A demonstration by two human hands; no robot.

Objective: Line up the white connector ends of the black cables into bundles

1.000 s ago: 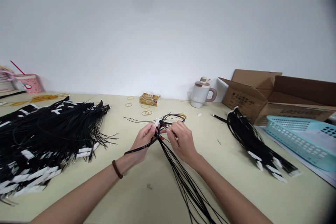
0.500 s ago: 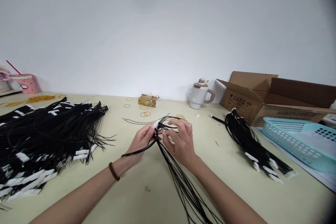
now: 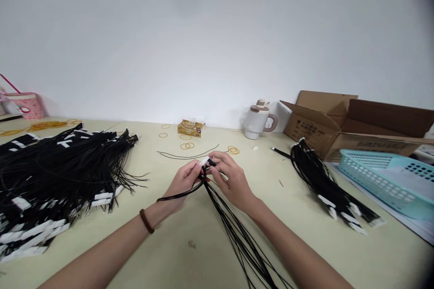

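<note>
A bundle of thin black wires [image 3: 228,218] hangs from between my hands and runs down toward the table's near edge. One thicker black strand loops out over my left wrist. At the bundle's top is a white connector [image 3: 205,160], pinched between the thumb and fingers of my left hand [image 3: 185,180]. My right hand [image 3: 230,180] has its fingers closed around the black wires just right of the connector; fingertips hide part of them. Two loose thin black wires [image 3: 190,157] lie on the table just beyond my hands.
A big heap of black wire harnesses [image 3: 64,167] with white ends covers the left. On the right are a smaller harness bundle [image 3: 322,185], a cardboard box [image 3: 312,133] and a turquoise basket [image 3: 373,189]. Behind stand a mug [image 3: 256,122], a small yellow box [image 3: 190,128] and rubber bands [image 3: 187,146].
My right hand's fingers have closed in on the wires beside the connector, where they were more spread before. My left hand keeps its pinch. The view has shifted slightly.
</note>
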